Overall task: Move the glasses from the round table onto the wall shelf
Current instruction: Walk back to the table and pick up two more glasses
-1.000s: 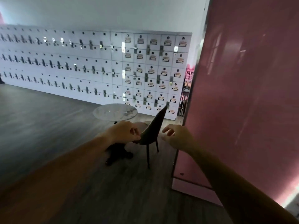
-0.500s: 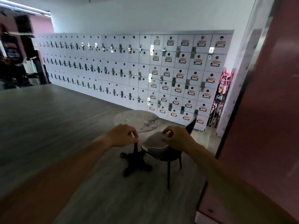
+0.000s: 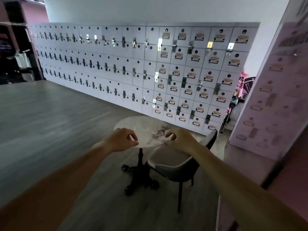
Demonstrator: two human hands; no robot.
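A long bank of white lockers (image 3: pixel 143 70) is running along the far wall, 4 rows of small doors catching glints of light. Grey wood-look flooring (image 3: pixel 41 117) is spreading leftward of the fingers (image 3: pixel 131 139). A dark chair (image 3: pixel 176 165) is standing just below them. A pink panel (image 3: pixel 273 90) is rising rightward.

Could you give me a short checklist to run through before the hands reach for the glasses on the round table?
1. Both hands free: left hand and right hand hold nothing, ok.
2. Glasses on the round table: faint clear shapes, ok.
3. Exact number of glasses: cannot tell.
4. Hands at the table's height: cannot tell.
5. Chair clear of the approach: it stands at the near right side, not ok.
6. Wall shelf in sight: not ok.
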